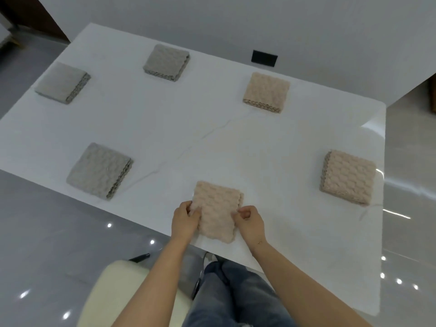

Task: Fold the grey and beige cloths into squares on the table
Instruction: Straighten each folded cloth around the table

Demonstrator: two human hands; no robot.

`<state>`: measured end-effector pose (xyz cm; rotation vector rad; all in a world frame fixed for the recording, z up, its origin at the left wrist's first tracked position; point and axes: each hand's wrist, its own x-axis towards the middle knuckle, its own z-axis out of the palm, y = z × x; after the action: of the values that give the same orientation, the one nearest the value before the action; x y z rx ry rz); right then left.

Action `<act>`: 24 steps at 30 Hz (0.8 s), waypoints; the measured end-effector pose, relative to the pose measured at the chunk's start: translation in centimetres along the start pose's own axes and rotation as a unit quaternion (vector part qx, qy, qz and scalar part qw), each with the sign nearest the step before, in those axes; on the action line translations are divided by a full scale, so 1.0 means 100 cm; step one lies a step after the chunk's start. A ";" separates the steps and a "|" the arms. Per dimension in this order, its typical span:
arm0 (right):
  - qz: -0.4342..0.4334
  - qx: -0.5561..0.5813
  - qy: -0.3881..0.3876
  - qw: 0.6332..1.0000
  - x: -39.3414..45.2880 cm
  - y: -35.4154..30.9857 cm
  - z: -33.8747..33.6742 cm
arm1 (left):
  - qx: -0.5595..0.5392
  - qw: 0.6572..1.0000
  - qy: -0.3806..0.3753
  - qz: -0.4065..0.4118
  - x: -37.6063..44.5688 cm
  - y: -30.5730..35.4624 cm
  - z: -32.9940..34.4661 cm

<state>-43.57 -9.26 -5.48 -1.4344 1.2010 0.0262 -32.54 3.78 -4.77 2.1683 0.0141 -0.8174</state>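
Both hands' fingers (194,212) pinch the beige cloth (218,212), its long axis running near-to-far on the table (212,138)

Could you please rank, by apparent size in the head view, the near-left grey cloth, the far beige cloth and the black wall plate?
1. near-left grey cloth
2. far beige cloth, though it lies farther from the camera, so true sizes may match
3. black wall plate

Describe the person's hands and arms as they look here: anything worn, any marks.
Both forearms are bare, with no sleeves in view. The left hand and right hand wear no gloves, and no rings or watch show. A small mark sits near the right wrist.
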 end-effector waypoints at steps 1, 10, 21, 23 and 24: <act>0.002 0.002 -0.001 1.000 0.001 0.000 0.000 | -0.004 1.000 -0.002 -0.007 0.001 0.000 0.000; -0.029 0.037 0.035 0.998 0.006 0.009 0.002 | -0.002 1.000 -0.011 -0.015 0.004 0.002 0.001; 0.038 0.049 0.024 0.998 0.012 -0.008 0.010 | 0.040 0.993 -0.104 -0.037 0.030 -0.002 -0.012; 0.036 0.063 0.053 0.996 0.007 -0.008 0.011 | 0.031 0.989 -0.135 -0.044 0.038 -0.004 -0.014; 0.033 0.065 0.062 0.995 0.004 -0.008 0.011 | 0.025 0.988 -0.143 -0.048 0.038 -0.004 -0.015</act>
<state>-42.26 -8.86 -5.48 -1.2978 1.3277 -0.0941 -28.80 4.15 -6.50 2.0896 -0.0489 -1.1899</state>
